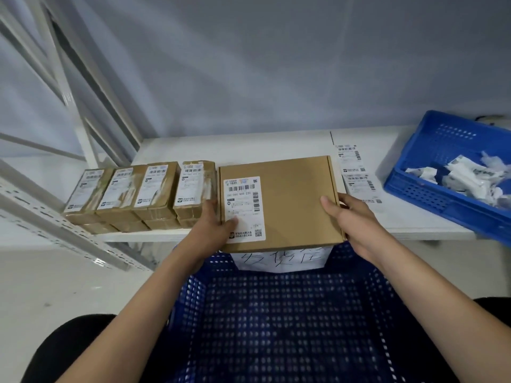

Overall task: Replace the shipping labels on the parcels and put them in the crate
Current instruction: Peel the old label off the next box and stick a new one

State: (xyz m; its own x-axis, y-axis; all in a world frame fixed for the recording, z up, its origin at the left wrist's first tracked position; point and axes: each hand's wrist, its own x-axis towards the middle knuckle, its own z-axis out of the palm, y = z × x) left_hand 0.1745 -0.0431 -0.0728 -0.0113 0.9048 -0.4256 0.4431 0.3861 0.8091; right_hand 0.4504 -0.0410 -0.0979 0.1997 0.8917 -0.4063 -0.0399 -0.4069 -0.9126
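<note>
A flat brown cardboard parcel (293, 200) with a white shipping label (244, 208) on its left side is held level at the table's front edge. My left hand (213, 228) grips its left side, thumb on the label. My right hand (351, 219) grips its right side, thumb on top. Just below it stands a dark blue perforated crate (290, 313) with a white handwritten sign on its far wall; nothing lies in the part I can see. Several small taped brown parcels (138, 194) with labels are stacked in a row to the left.
A strip of fresh shipping labels (356, 172) lies on the white table (276, 145) right of the parcel. A blue tray (414, 186) with crumpled peeled labels sits at the far right. White metal shelving (55, 211) runs along the left.
</note>
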